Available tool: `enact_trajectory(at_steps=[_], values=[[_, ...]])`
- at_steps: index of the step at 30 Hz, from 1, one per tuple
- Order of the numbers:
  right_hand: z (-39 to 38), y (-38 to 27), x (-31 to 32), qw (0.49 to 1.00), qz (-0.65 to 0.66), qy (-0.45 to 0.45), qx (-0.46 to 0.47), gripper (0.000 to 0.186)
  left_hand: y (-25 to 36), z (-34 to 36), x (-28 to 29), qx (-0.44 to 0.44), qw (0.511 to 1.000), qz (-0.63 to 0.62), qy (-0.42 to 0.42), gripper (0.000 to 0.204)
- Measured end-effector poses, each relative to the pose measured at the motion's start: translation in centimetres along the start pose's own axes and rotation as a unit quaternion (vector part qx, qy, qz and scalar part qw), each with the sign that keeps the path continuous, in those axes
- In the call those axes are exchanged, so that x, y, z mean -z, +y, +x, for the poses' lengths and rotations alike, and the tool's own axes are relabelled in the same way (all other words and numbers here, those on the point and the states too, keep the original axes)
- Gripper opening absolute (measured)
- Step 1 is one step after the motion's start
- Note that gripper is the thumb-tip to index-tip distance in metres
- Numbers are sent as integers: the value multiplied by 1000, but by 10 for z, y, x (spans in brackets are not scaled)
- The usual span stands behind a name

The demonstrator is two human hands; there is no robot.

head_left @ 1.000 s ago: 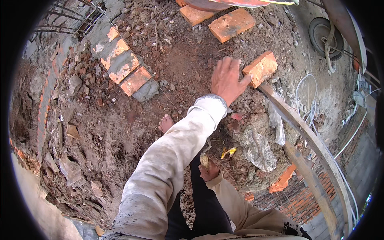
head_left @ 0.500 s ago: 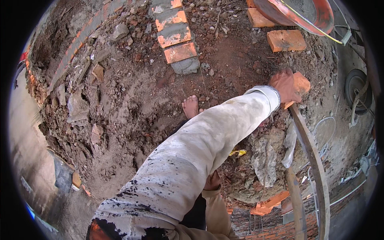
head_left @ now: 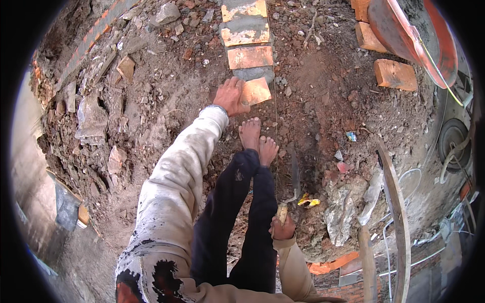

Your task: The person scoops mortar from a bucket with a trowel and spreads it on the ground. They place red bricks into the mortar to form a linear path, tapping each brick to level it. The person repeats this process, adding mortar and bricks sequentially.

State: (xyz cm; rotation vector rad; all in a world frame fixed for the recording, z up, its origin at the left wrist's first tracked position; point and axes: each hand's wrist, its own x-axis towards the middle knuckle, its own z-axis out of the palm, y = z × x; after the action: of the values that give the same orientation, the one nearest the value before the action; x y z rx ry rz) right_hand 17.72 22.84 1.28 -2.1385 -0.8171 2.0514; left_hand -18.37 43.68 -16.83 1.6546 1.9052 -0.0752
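My left hand (head_left: 232,96) grips an orange brick (head_left: 256,92) by its left end. That brick is slightly tilted, at the near end of a row of mortared bricks (head_left: 250,57). Grey wet mortar (head_left: 259,74) shows between it and the last brick of the row. Lower down, beside my right leg, my right hand (head_left: 283,228) is closed round the wooden handle of a trowel (head_left: 295,174), whose blade points away from me. A taut string line (head_left: 275,121) runs along the right side of the row. My bare feet (head_left: 251,134) stand just below the held brick.
Loose bricks (head_left: 395,74) and an orange wheelbarrow tray (head_left: 404,35) are at the far right, with a wheel (head_left: 453,139) beyond. Long wooden boards (head_left: 395,202) lie at the lower right near crumpled plastic (head_left: 337,217). Rubble and stones (head_left: 167,13) cover the soil on the left.
My left hand has carried the brick from the right side across to the row's near end. My view has shifted, and the trowel in my right hand now shows.
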Motion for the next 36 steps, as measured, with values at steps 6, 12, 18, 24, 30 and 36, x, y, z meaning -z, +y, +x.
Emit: enact_trajectory(at_steps=[6,12,18,24,30,36], values=[[16,3,9,997,-67,33,-30,21,-20,34,-33,-38,997,66,34,81],[21,4,6,996,-85,23,-20,27,-17,54,-45,-64,995,50,51,80],[31,-19,-9,993,-114,15,-3,26,-14,60,-43,-57,996,66,11,81],[98,-55,-40,985,-156,-34,69,29,-15,57,-48,-53,995,88,-1,84],[166,-90,-78,968,-99,11,231,23,-13,63,-42,-87,991,99,-10,85],[110,-143,-54,961,-108,15,256,32,-19,52,-36,-42,998,-45,6,80]])
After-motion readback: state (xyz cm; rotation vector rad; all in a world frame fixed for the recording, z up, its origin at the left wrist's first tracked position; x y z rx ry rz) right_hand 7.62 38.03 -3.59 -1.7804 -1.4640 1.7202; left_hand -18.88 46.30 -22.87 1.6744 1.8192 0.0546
